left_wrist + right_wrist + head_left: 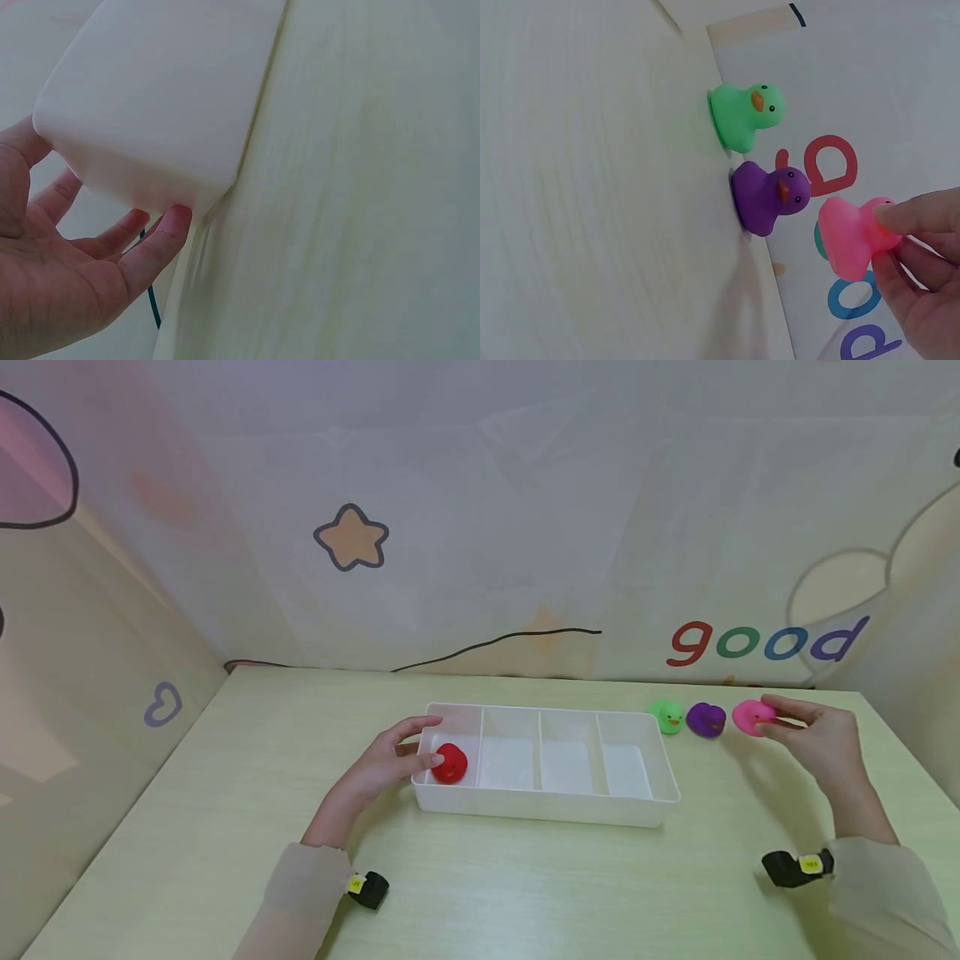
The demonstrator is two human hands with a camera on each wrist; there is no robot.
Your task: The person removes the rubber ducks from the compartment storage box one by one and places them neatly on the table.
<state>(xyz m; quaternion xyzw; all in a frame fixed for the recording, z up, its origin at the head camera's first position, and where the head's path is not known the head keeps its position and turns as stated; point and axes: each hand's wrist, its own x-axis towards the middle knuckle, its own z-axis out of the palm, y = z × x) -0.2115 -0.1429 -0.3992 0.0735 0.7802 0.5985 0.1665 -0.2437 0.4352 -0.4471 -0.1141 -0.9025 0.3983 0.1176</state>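
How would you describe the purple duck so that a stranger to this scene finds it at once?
Start at the long white tray on the table. Beyond its far right corner, near the table's back edge, comes the green duck, then the purple duck. It alone is purple, between the green duck and the pink duck in the right hand.

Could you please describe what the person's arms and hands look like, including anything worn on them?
The left sleeve and right sleeve are plain, pale beige-grey. The left hand and right hand are ungloved. Beside each cuff sits a small black device with a yellow label, its print too small to read.
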